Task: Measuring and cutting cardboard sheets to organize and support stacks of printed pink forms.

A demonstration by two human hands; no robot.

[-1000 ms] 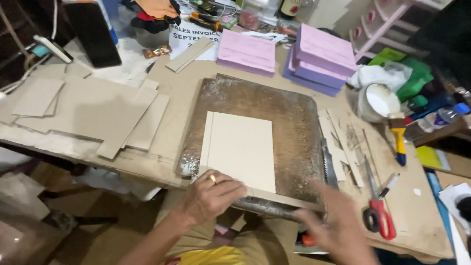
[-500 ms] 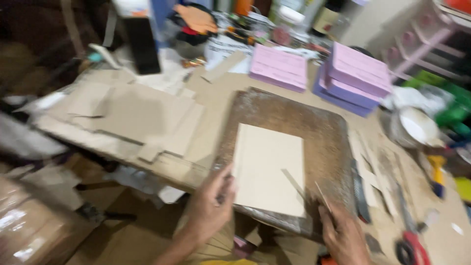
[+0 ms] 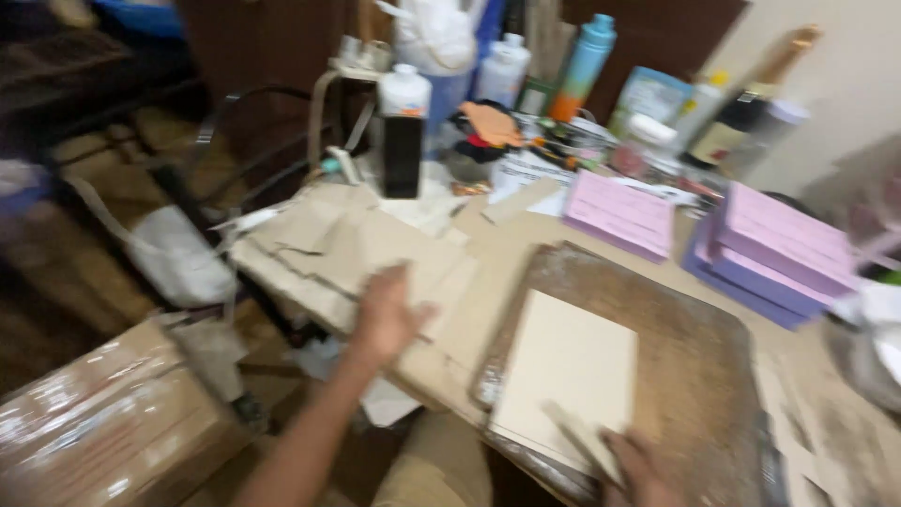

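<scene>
My left hand (image 3: 385, 314) reaches out over a pile of brown cardboard pieces (image 3: 343, 249) at the left of the table, fingers spread, holding nothing. My right hand (image 3: 638, 469) sits at the bottom edge, on the near edge of a pale card sheet (image 3: 568, 371). A thin strip (image 3: 577, 437) lies by its fingers; whether they grip it is blurred. The sheet lies on a worn brown cutting board (image 3: 694, 347).
Pink and purple flat boxes (image 3: 774, 244) are stacked at the back right. Bottles and clutter (image 3: 404, 131) stand at the back. A taped cardboard box (image 3: 103, 422) sits low at the left, with a chair frame (image 3: 235, 141) behind it.
My left hand left the card sheet's corner and swung left over the cardboard pile. The view turned left and blurred. My right hand stays at the sheet's near edge.
</scene>
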